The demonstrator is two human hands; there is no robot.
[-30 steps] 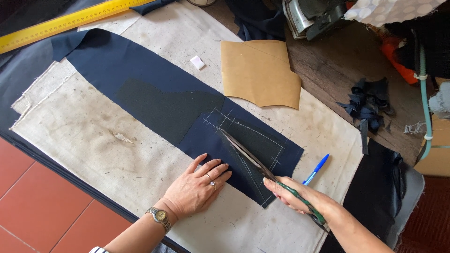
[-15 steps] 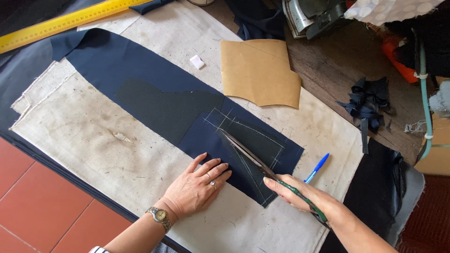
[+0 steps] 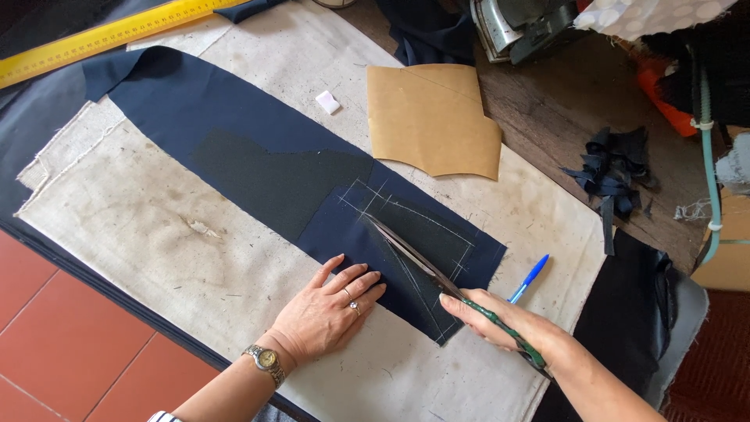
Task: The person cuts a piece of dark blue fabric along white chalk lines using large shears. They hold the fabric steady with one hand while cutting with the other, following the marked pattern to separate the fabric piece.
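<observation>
On navy cloth (image 3: 234, 133): chalk lines, long axis diagonal
Right hand (image 3: 500, 324): nearer, gripping scissors (image 3: 422, 262), blades pointing up-left
Left hand (image 3: 328, 309): flat, fingers spread, pinning cloth beside blades

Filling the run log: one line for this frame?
left hand: flat on navy cloth | right hand: holds scissors | blades: along chalk lines

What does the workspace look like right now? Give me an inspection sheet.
Surface: stained canvas cover over a wooden table.
Job's things: navy fabric with chalk lines; scissors lying on it.
Clutter: tan paper pattern, blue pen, chalk piece, yellow ruler, fabric scraps, iron.
Hands: left hand flat on fabric; right hand grips scissors.
Cables: green cord at right edge.
Surroundings: red tile floor.
</observation>
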